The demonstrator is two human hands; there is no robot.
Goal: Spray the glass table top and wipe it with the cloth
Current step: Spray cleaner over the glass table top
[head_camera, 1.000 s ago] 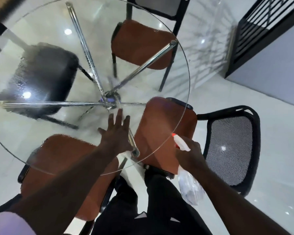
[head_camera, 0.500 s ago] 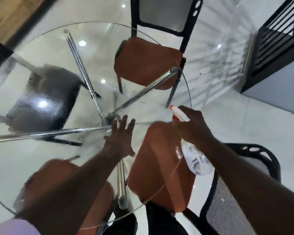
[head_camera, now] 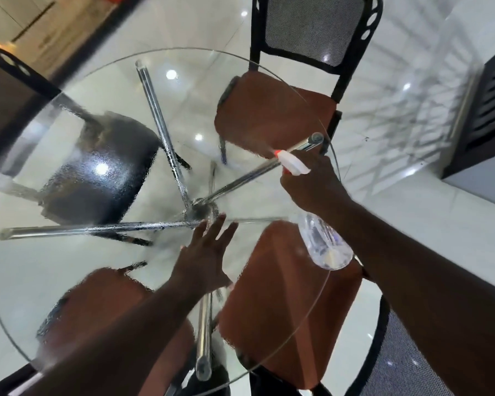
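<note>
Bottle (head_camera: 326, 244) hangs over the right edge of the worktop (head_camera: 55, 261), gripped at its neck by the right hand (head_camera: 312, 184), with the red-tipped nozzle aimed across the glass. Near the worktop's middle the left hand (head_camera: 206, 258) lies flat, fingers straight and spread, just left of the bottle. Its left side is beaded with droplets (head_camera: 103, 172).

I see a round, clear glass table top (head_camera: 77, 275), its left and middle parts beaded with fine wet droplets (the near right part looks drier). Over its right edge the spray bottle (head_camera: 327, 245) hangs tilted, clear body low, white head with red nozzle pointing across the glass, gripped by the right hand (head_camera: 312, 187).
</note>
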